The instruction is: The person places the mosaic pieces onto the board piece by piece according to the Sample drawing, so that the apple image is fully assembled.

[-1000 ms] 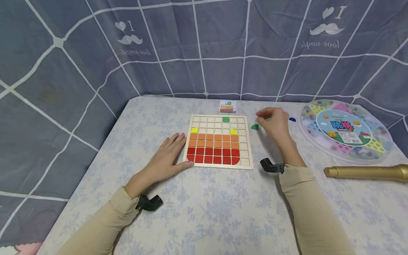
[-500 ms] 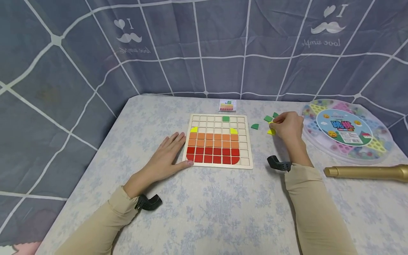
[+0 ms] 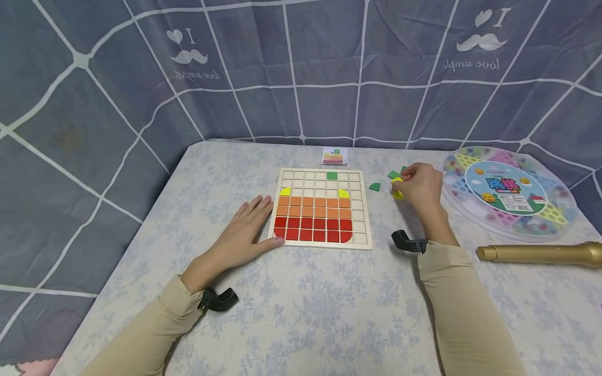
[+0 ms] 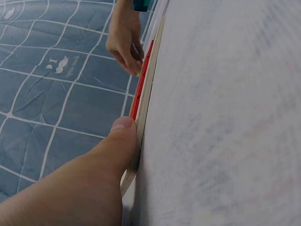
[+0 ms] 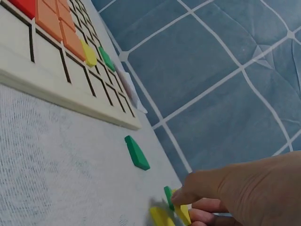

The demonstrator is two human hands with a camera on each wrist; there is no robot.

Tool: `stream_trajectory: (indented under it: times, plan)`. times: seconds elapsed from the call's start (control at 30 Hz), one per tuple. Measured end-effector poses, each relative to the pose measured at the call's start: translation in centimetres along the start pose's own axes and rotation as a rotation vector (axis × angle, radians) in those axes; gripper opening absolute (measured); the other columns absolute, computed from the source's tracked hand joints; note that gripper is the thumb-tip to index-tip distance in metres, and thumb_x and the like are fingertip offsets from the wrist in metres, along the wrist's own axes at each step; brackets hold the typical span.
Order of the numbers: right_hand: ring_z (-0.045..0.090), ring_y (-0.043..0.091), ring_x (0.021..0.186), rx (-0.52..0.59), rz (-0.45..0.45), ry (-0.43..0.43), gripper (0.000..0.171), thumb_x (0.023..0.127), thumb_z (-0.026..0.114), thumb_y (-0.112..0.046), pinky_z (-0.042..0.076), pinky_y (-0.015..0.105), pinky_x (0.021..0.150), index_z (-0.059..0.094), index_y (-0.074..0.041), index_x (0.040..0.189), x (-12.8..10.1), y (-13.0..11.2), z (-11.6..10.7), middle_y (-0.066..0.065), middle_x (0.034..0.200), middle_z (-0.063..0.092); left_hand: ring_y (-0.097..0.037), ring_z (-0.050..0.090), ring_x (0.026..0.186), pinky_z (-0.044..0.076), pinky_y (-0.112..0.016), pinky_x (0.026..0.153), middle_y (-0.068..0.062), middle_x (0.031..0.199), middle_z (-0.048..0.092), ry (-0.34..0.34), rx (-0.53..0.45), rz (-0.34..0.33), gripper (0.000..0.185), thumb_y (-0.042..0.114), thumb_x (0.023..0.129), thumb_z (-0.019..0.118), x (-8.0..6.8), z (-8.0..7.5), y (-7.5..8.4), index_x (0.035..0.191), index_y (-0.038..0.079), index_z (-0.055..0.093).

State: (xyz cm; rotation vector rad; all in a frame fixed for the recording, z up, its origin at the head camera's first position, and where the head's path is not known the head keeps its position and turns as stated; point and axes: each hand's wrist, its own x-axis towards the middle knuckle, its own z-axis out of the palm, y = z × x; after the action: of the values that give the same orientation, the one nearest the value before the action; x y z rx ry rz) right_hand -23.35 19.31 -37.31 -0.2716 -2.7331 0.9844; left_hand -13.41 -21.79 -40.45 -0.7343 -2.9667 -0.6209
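A square wooden grid board (image 3: 360,228) lies on the table, with red, orange, yellow and green tiles set in its cells. My left hand (image 3: 242,230) rests flat at its left side, fingers straight, thumb (image 4: 123,126) on the near left corner. Right of the board, my right hand (image 3: 420,188) pinches a yellow tile (image 5: 182,213) between thumb and fingers. Another yellow tile (image 5: 161,217) lies just under it. A green quarter-round tile (image 3: 374,186) lies between that hand and the board. Another green tile (image 3: 393,174) is near the fingertips, partly crowded by others.
A small picture card (image 3: 335,155) sits behind the board. To the right are a round clear plastic game box (image 3: 559,201) and a gold tube (image 3: 536,254). A grey checked curtain (image 3: 263,68) hangs along the table's back and left edges.
My right hand has shifted right and slightly down, uncovering green and yellow tiles, and now pinches a yellow one. My left hand stays at the board's edge.
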Motion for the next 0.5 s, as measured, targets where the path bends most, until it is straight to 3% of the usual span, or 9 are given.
stream_trajectory:
  times: [0.17,0.3,0.43,0.5]
  plan:
    - [0.063,0.039,0.103,0.040,-0.053,0.015,0.027,0.085,0.076,-0.012,0.048,0.050,0.095,0.076,0.002,0.108,-0.2,-0.9,-0.2,0.021,0.103,0.075,-0.035,0.015,0.164,0.009,-0.056,0.133,-0.015,0.174,0.024,-0.001,0.001,-0.001,0.098,0.056,0.097,0.069,-0.1,0.0,0.0,0.167,0.003,0.026]
    - [0.068,0.029,0.089,0.085,-0.160,-0.001,0.026,0.087,0.078,-0.012,0.049,0.045,0.097,0.077,0.002,0.108,-0.3,-1.7,0.3,0.022,0.103,0.077,-0.034,0.014,0.164,0.009,-0.056,0.133,-0.014,0.175,0.024,-0.007,0.003,-0.006,0.098,0.057,0.097,0.069,0.0,0.0,0.0,0.167,0.004,0.025]
    - [0.071,0.028,0.089,0.117,-0.273,-0.071,0.025,0.087,0.078,-0.009,0.054,0.041,0.091,0.076,0.002,0.110,-0.5,-2.6,1.7,0.022,0.101,0.077,-0.034,0.013,0.164,0.008,-0.055,0.133,-0.014,0.175,0.023,-0.010,0.000,-0.011,0.099,0.057,0.097,0.069,0.0,0.0,0.0,0.167,0.004,0.025]
    - [0.072,0.034,0.094,0.137,-0.321,-0.129,0.026,0.088,0.079,-0.008,0.057,0.044,0.092,0.076,0.003,0.111,-0.7,-3.2,2.6,0.023,0.102,0.076,-0.034,0.013,0.164,0.008,-0.055,0.133,-0.014,0.175,0.023,-0.010,0.000,-0.013,0.099,0.057,0.097,0.069,0.0,0.0,0.0,0.167,0.004,0.025]
